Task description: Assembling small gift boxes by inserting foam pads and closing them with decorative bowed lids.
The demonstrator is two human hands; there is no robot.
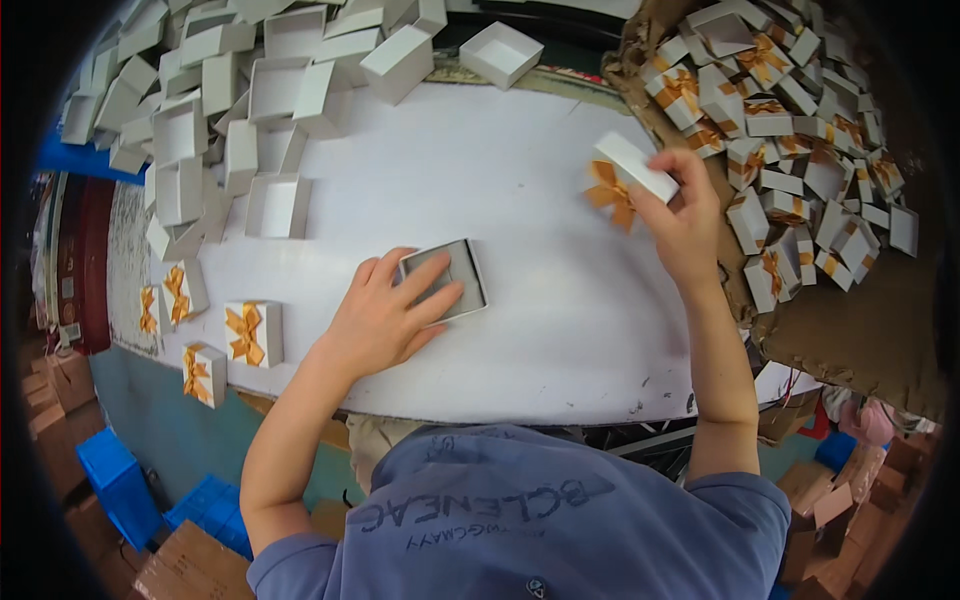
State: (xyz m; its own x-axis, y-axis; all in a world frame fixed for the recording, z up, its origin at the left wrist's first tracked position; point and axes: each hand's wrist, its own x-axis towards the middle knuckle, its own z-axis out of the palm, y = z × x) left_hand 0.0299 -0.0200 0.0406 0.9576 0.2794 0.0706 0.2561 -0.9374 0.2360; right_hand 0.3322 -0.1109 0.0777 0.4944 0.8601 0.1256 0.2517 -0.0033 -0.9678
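Observation:
My left hand (385,315) lies over a small white open box (482,280) with a grey insert (460,262) in it. Two of its fingers reach inside onto the insert, and the thumb stays outside by the near wall. Up and to the right, my right hand (685,210) pinches a white box lid (636,166) between thumb and fingers. An orange ribbon bow (610,195) shows on the lid's left side, slightly blurred. The lid is tilted and held apart from the box.
White open boxes (275,205) are heaped at the far left. Bow-topped boxes (254,333) stand at the left edge of the white table (560,350). On the right, a brown cardboard tray (840,340) holds a pile of bow-tied lids (770,195). One white box (500,55) sits at the back.

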